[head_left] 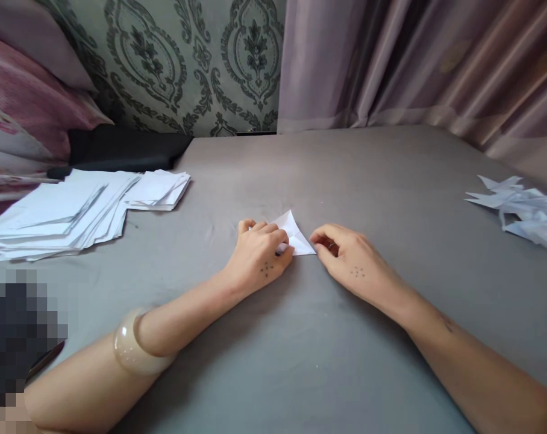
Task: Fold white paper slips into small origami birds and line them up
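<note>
A small white sheet of folded paper (295, 235) lies on the grey surface between my hands, with creases showing and one point facing away from me. Over its left part rests my left hand (261, 246), fingers curled and thumb against the near edge; that part of the paper is hidden. At the right corner, the thumb and forefinger of my right hand (346, 253) come together in a pinch on the tip. A pale bangle (135, 343) circles my left forearm.
Stacks of white paper (61, 211) lie at the left, beside a black cloth (129, 147). Several folded white paper pieces (521, 205) are heaped at the far right. Behind the grey cloth-covered surface (318, 343) are patterned wallpaper and a mauve curtain (337, 66).
</note>
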A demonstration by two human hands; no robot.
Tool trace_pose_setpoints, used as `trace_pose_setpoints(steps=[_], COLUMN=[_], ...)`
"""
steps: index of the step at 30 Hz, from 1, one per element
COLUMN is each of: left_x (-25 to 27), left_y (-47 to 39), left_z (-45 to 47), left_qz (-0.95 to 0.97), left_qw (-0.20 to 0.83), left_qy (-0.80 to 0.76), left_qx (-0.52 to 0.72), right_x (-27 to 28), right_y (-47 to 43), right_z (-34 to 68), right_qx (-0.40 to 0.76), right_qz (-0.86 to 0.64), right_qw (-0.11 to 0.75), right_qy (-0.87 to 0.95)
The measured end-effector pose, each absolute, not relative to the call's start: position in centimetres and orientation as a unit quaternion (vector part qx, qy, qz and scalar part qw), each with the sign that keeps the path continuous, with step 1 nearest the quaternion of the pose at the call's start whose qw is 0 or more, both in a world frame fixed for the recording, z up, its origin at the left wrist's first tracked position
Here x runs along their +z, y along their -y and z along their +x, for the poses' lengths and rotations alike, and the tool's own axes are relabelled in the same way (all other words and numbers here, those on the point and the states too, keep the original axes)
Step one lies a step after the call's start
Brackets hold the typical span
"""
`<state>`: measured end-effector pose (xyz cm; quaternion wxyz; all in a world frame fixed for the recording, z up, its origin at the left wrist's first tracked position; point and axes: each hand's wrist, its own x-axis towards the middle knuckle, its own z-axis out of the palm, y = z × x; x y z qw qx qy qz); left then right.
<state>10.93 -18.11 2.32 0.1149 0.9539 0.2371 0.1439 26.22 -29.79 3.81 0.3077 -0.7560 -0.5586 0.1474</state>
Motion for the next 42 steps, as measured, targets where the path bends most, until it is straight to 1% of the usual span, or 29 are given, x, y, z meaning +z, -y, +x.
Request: trace_pose_setpoints(steps=[3,6,12,17,20,24,28,32,34,36,39,42], left_x=[2.4,2.4,2.2,2.6,3.2,3.6,3.1,2.8,2.8,2.8,2.6,2.3], left_y=[18.1,18.0,18.0,17.8,17.5,16.7,16.3,16.8,17.2,17.4,17.4,17.3], left_z=[11.0,11.0,11.1,10.5,9.8,9.2,9.2,9.3,9.3,9.4,9.4,9.4], left_qz=[0.953,0.953,0.951,0.948,0.948,0.957,0.968,0.951,0.944,0.961,0.984,0.985], left_qw=[0.118,0.125,0.13,0.164,0.183,0.176,0.127,0.004,-0.028,-0.017,0.05,0.1], left_qy=[-0.239,-0.237,-0.239,-0.238,-0.228,-0.204,-0.16,-0.16,-0.155,-0.119,-0.067,-0.06], left_qx=[0.143,0.144,0.144,0.133,0.125,0.111,0.145,0.265,0.289,0.25,0.155,0.125], right_x=[3.6,3.0,2.1,1.9,1.9,1.8,1.6,1.5,1.5,1.6,1.8,1.9], right_y=[29.7,29.6,29.3,29.2,29.3,29.4,29.3,29.4,29.4,29.4,29.3,29.2], right_z=[25.5,24.8,24.6,24.9,24.7,24.4,24.2,24.4,24.5,24.7,24.7,25.0], right_qx=[0.11,0.118,0.138,0.163,0.157,0.141,0.135,0.146,0.157,0.17,0.195,0.222], right_qz=[-0.739,-0.702,-0.682,-0.694,-0.688,-0.676,-0.672,-0.673,-0.675,-0.677,-0.687,-0.694], right_qw=[0.363,0.396,0.365,0.373,0.366,0.363,0.36,0.356,0.355,0.356,0.357,0.36], right_qy=[0.557,0.58,0.618,0.594,0.607,0.626,0.633,0.632,0.627,0.621,0.602,0.583])
